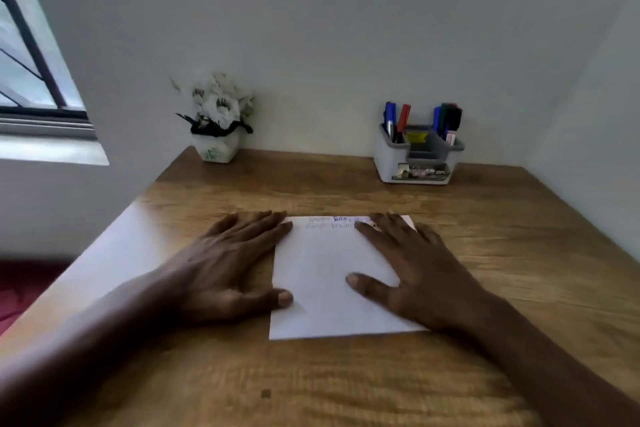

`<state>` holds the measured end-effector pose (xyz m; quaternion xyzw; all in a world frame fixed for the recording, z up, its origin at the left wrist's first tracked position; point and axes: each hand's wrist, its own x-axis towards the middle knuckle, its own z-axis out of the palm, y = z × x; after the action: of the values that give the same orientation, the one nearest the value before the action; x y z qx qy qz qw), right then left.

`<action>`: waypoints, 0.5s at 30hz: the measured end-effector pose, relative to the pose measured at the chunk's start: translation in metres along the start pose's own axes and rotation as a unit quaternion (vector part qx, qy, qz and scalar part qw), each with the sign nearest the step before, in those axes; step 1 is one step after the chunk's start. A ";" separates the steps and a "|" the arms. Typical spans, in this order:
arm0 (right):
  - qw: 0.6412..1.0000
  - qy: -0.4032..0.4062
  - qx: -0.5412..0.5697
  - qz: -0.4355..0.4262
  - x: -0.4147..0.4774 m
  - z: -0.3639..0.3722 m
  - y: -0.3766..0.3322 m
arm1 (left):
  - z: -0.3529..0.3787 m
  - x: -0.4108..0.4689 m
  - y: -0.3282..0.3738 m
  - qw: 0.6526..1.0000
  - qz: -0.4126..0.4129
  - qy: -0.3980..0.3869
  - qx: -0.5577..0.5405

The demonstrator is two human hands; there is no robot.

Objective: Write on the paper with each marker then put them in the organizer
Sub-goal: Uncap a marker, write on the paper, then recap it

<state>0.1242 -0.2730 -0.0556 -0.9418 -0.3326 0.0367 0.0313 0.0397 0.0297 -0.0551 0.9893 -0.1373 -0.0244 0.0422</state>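
A white sheet of paper [322, 274] lies on the wooden table [346, 385], with faint blue writing along its far edge. My left hand [228, 263] rests flat at the paper's left edge, fingers spread, thumb tip touching the sheet. My right hand [412, 270] lies flat on the paper's right half, fingers apart. Neither hand holds anything. At the back right stands a grey organizer [419, 163]. Blue and red markers [398, 120] stand in its left pocket, and blue, green and black markers [448, 121] in its right pocket.
A small white pot of white flowers [218, 121] stands at the table's back left against the wall. A window [31, 80] is at the far left. The wall closes in on the right side. A red surface [20, 288] lies below the table's left edge.
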 end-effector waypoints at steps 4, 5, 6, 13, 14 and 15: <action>1.000 0.018 -0.005 0.001 -0.001 0.001 -0.003 | -0.001 0.000 0.000 1.000 -0.003 -0.010 -0.010; 1.000 0.015 -0.003 0.004 -0.002 -0.001 -0.003 | -0.002 0.000 0.001 1.000 -0.005 -0.014 -0.008; 1.000 0.019 0.007 0.008 -0.002 -0.002 -0.004 | -0.003 0.000 0.003 1.000 -0.009 -0.010 -0.009; 0.998 -0.021 0.049 0.034 -0.008 -0.021 -0.013 | -0.024 -0.006 0.019 0.994 -0.058 -0.046 -0.074; 0.998 -0.030 0.046 0.033 -0.008 -0.023 -0.013 | -0.026 -0.007 0.020 0.993 -0.067 -0.054 -0.081; 0.998 -0.032 0.041 0.030 -0.009 -0.025 -0.014 | -0.027 -0.008 0.022 0.992 -0.068 -0.055 -0.088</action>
<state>0.1112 -0.2686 -0.0293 -0.9477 -0.3031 0.0817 0.0579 0.0276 0.0123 -0.0262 0.9861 -0.0687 -0.0935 0.1193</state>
